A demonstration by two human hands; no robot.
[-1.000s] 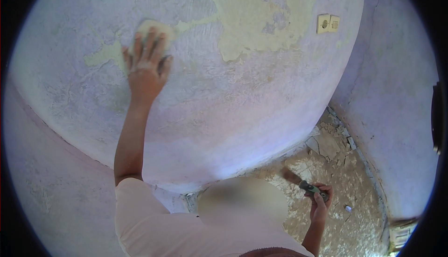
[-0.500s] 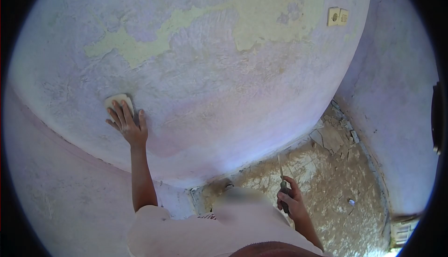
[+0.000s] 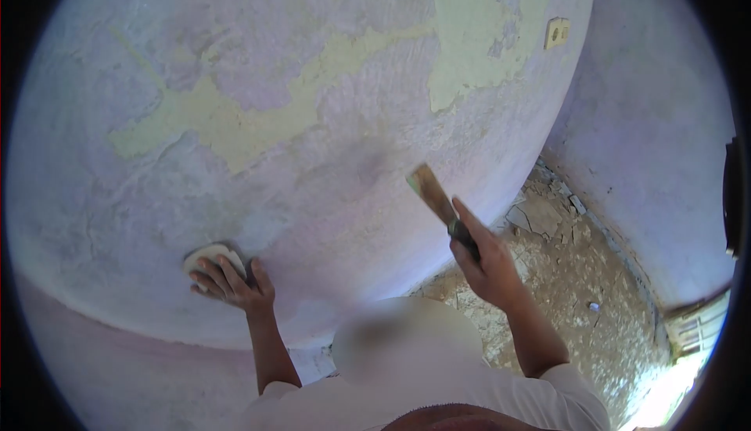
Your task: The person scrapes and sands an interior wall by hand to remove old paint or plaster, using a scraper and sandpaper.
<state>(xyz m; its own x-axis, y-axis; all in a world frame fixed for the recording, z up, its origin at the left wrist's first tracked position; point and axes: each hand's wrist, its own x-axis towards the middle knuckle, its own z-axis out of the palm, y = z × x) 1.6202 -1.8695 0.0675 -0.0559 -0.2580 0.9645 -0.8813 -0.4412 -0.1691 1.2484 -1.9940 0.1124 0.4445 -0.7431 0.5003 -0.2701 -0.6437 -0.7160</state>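
Note:
My left hand (image 3: 238, 282) presses a flat, off-white pad (image 3: 203, 257) against the wall at the lower left, with its fingers over the pad and the thumb out to the side. In my right hand (image 3: 489, 263) is a putty knife (image 3: 435, 194), gripped by its dark handle. Its brownish blade points up and to the left in front of the wall, and the palm side of the grip is partly hidden. The lilac wall (image 3: 344, 212) has rough, scraped paint, and pale yellowish patches (image 3: 258, 130) show above both hands.
A wall socket (image 3: 556, 33) sits at the upper right, near the wall's corner. Broken plaster pieces (image 3: 536, 212) lie along the floor edge, and pale debris covers the brown floor (image 3: 563, 306). Bright light enters by a whitish slatted frame (image 3: 696, 328) at the lower right.
My right hand has risen from low over the floor and brought the putty knife up in front of the wall. My left hand and the pad have slid lower on the wall. The view has shifted.

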